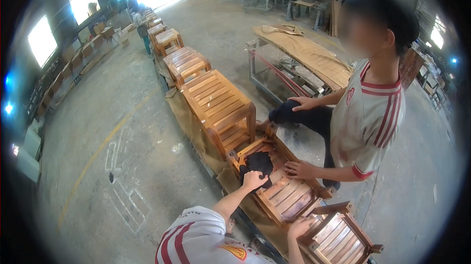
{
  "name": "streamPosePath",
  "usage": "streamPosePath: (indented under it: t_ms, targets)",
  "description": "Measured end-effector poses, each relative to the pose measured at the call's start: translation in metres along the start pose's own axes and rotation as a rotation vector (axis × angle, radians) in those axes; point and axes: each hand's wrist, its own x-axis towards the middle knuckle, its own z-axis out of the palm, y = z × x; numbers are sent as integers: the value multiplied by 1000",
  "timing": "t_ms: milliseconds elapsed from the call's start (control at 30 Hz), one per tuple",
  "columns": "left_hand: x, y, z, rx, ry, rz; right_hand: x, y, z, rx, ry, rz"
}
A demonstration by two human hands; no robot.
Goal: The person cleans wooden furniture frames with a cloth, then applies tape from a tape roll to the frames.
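Note:
A bunched black cloth (259,164) is under my left hand (255,180), whose fingers are closed on it. The cloth lies on an upturned slatted wooden stool (289,196), with its short legs pointing up. Lower down, my right hand (300,226) rests at the corner of a smaller slatted wooden piece (341,238), fingers mostly stretched out. Opposite me, a co-worker's hand (300,170) lies on the upturned stool's side rail, and the other hand (303,103) is on the knee.
A row of slatted wooden stools (216,98) runs away along a low line covered with brown cloth (189,139). Behind the co-worker (368,117) stands a metal-framed table (304,50) topped with brown sheeting. Another person (142,31) stands far along the row.

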Motion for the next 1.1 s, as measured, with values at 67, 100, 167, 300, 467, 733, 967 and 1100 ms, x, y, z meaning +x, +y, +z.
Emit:
streamPosePath:
  t_ms: [67,100,167,300,467,733,967,1100]
  targets:
    - [-27,20,5,-59,46,-77,4,2,5,-4,-72,55]
    - [-47,27,11,-87,54,-114,3,0,3,-5,-71,69]
    - [-92,46,26,-142,136,-98,8,-8,-11,-12,-105,58]
    - [-168,67,20,-157,188,-58,14,0,-1,8,-122,34]
    - [-253,60,8,-60,216,-247,17,-11,-13,-40,-231,47]
    - [-438,3,-10,239,313,-1027,26,11,27,-47,-168,-34]
    - [-599,-6,-26,123,346,-1410,35,24,52,-54,-155,-46]
    - [-635,5,-30,129,313,-1510,36,18,51,-44,-275,12]
